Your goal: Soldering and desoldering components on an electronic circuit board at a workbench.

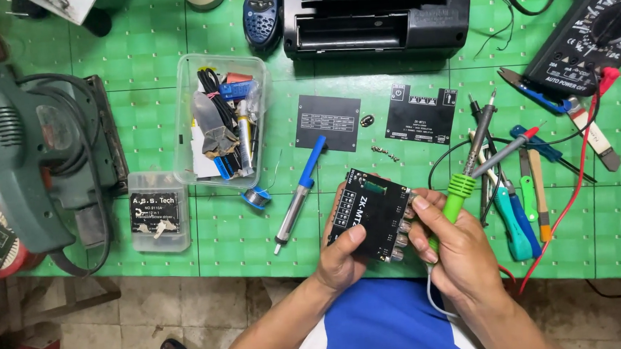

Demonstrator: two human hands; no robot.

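My left hand (341, 254) gripped the black circuit board (371, 214); my right hand (450, 241) closed around the green-handled soldering iron (474, 162), with blue desoldering pump (299, 193) and pliers (513, 220) close beside.

Even, fairly bright light falls from above on the green table mat (257, 234), with soft, short shadows under the tools and beside the clear plastic box (183, 117). The dark casing (377, 22) at the top edge shows faint sheen but little detail in its blacks. The floor (190, 315) below the table is dimmer. Focus is sharp across the middle; the far corners look slightly stretched and softer, as from a wide lens. No motion blur shows on either hand.
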